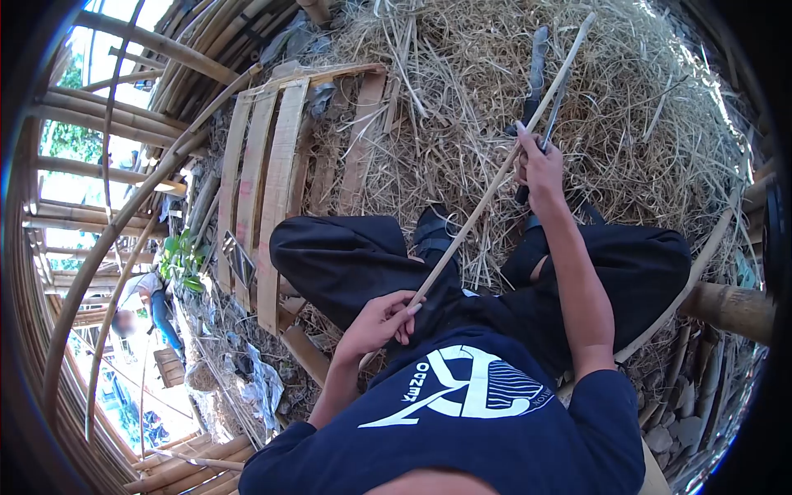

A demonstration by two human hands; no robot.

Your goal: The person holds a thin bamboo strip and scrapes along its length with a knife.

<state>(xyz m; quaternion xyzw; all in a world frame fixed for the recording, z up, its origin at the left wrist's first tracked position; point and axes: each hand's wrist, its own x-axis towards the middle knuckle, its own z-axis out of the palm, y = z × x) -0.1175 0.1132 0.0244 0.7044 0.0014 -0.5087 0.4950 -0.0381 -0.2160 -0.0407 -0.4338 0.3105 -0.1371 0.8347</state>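
A long, thin bamboo strip (pixel 476 216) runs slantwise from my lap up to the top right. Its lower end is in the closed fingers of my left hand (pixel 381 323). Further up, my right hand (pixel 541 172) is closed round the dark handle of a knife (pixel 556 105), whose blade points up beside the strip; its thumb and finger touch the strip. Just beyond that hand, a dark, long tool or sheath (pixel 538 70) lies on the straw.
Straw and shavings (pixel 462 82) cover the ground ahead. A wooden slatted pallet (pixel 282 165) lies at the left. Bamboo poles (pixel 124 169) form a frame at far left, with another person (pixel 147 299) beyond. A thick bamboo pole (pixel 730 312) juts in at the right.
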